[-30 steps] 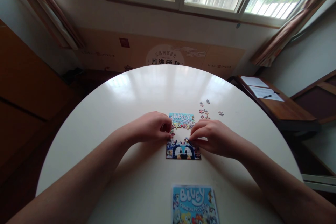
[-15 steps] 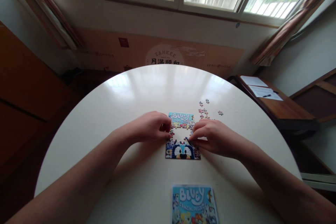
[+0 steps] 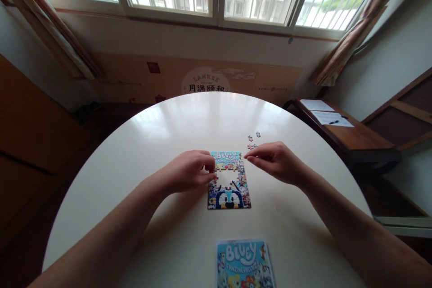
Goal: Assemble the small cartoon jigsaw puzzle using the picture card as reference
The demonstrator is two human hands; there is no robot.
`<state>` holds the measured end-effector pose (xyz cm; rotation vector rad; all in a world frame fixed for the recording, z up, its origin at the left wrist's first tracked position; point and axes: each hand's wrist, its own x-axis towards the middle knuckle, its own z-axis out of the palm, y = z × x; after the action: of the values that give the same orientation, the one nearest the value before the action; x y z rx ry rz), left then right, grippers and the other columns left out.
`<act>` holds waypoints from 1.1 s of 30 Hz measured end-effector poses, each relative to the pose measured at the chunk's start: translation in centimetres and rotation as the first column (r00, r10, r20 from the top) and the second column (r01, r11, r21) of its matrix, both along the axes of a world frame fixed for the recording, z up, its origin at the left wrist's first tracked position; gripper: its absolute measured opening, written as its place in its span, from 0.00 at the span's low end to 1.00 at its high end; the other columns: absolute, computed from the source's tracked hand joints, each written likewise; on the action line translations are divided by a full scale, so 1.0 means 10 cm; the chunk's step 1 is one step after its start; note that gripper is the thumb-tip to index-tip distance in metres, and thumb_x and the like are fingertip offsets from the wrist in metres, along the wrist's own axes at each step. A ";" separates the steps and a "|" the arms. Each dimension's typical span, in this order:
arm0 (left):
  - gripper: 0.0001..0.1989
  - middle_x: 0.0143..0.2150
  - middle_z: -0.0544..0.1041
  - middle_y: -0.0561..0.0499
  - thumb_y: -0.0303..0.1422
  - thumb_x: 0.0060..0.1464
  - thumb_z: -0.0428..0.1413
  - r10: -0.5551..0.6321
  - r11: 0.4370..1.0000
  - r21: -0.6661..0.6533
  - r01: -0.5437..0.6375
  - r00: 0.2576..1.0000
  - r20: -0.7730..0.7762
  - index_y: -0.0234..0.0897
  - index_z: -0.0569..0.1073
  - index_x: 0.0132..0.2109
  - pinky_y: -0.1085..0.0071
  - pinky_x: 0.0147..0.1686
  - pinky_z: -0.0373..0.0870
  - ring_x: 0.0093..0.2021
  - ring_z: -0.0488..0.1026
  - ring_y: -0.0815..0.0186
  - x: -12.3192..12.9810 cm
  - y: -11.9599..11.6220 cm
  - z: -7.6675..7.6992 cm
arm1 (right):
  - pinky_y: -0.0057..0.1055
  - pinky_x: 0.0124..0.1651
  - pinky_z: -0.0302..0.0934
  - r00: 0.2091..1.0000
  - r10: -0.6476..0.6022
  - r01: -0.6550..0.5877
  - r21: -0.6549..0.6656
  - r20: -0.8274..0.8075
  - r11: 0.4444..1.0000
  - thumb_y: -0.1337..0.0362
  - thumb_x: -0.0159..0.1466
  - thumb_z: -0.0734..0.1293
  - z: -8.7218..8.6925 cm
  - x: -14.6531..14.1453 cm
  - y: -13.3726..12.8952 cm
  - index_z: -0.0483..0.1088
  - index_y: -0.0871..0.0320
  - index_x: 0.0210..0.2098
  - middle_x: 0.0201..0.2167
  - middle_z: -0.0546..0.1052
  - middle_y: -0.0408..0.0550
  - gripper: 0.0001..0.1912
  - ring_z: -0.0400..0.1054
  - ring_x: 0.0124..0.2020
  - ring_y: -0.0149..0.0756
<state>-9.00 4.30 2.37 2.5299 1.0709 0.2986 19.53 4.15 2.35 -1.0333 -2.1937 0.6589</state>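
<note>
A partly assembled jigsaw puzzle (image 3: 229, 198) lies flat on the white table, with a blue cartoon dog's face at its near end and a hole in its middle. My left hand (image 3: 197, 168) is at its left edge, fingers curled and thumb tip against the border. Beyond the upper right corner is my right hand (image 3: 270, 159), thumb and forefinger brought together; whether a piece sits between them is too small to see. Several loose puzzle pieces (image 3: 250, 138) lie just past the right hand, some of them hidden behind it.
Nearer to me lies a picture card (image 3: 245, 263) with the same cartoon title, cut off by the frame's bottom. The round white table (image 3: 162, 130) has its far edge before a wall with windows. On the right stands a wooden desk (image 3: 357, 137) with papers and a pen.
My right hand has left the right side of the hole and moved up and away toward the loose pieces. My left hand stays at the puzzle's left edge. The view has shifted slightly.
</note>
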 end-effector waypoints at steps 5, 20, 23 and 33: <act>0.11 0.51 0.76 0.48 0.33 0.57 0.61 -0.114 0.975 0.194 0.106 0.993 0.029 0.49 0.80 0.48 0.56 0.50 0.71 0.51 0.71 0.55 0.19 -0.17 0.02 | 0.33 0.32 0.66 0.850 -0.388 0.456 0.129 -0.356 0.880 0.57 0.65 0.69 -0.01 0.31 0.21 0.81 0.58 0.39 0.32 0.83 0.50 0.12 0.73 0.28 0.35; 0.12 0.63 0.72 0.50 0.30 0.55 0.62 -0.138 0.978 0.150 0.146 0.989 -0.058 0.55 0.81 0.44 0.44 0.58 0.68 0.64 0.66 0.47 0.28 -0.20 -0.01 | 0.52 0.68 0.52 0.825 -0.562 0.547 0.166 0.062 0.821 0.60 0.69 0.58 -0.60 0.47 0.76 0.73 0.56 0.59 0.59 0.75 0.55 0.23 0.63 0.65 0.50; 0.11 0.62 0.73 0.49 0.31 0.55 0.63 -0.150 0.970 0.184 0.159 0.987 -0.065 0.54 0.81 0.44 0.43 0.57 0.69 0.63 0.67 0.47 0.28 -0.20 -0.02 | 0.63 0.70 0.39 0.823 -0.523 0.498 0.159 0.222 0.852 0.57 0.72 0.56 -0.56 0.36 0.69 0.69 0.51 0.63 0.67 0.66 0.54 0.24 0.47 0.73 0.56; 0.09 0.60 0.74 0.46 0.30 0.57 0.61 -0.159 0.945 0.290 0.152 0.987 0.001 0.45 0.79 0.46 0.46 0.55 0.72 0.60 0.70 0.48 0.33 -0.22 -0.08 | 0.66 0.70 0.28 0.791 -0.373 0.359 0.125 0.485 0.925 0.50 0.75 0.48 -0.44 0.10 0.54 0.67 0.45 0.65 0.74 0.52 0.51 0.27 0.33 0.76 0.55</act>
<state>-5.71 2.14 1.61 2.8416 0.8646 0.4706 20.54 9.60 -2.05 -1.7160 -2.3038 0.1857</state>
